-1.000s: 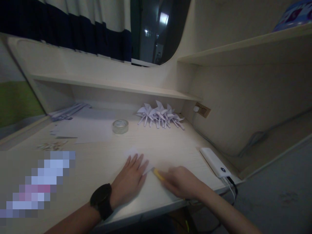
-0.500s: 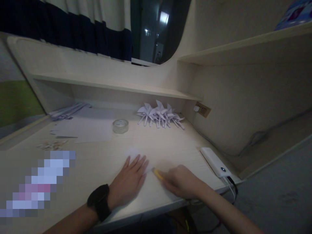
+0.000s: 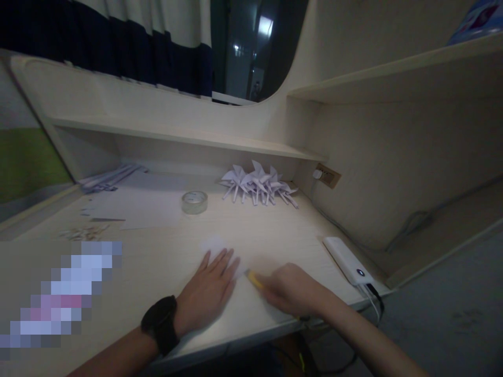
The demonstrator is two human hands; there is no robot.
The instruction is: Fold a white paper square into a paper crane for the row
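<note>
Hands work low in the middle of the frame on a pale wooden surface (image 3: 165,262): the left hand (image 3: 208,293), a dark watch (image 3: 160,323) on its wrist, lies flat with fingers spread, pressing down a white sheet of paper (image 3: 220,248) and grasping nothing. Just to its right, the right hand (image 3: 293,290) is closed around a yellow-handled tool (image 3: 254,280), seemingly a craft knife, though it is too blurred to be sure, whose tip rests on the paper just beside the left fingertips. Farther back at centre stands a roll of clear tape (image 3: 194,202), and beyond it, toward the rear wall, a cluster of folded white paper pinwheels (image 3: 259,183). More white sheets (image 3: 137,207) lie at centre left. A white power bank (image 3: 348,260) with a cable sits near the surface's right edge, well apart from the hands.
</note>
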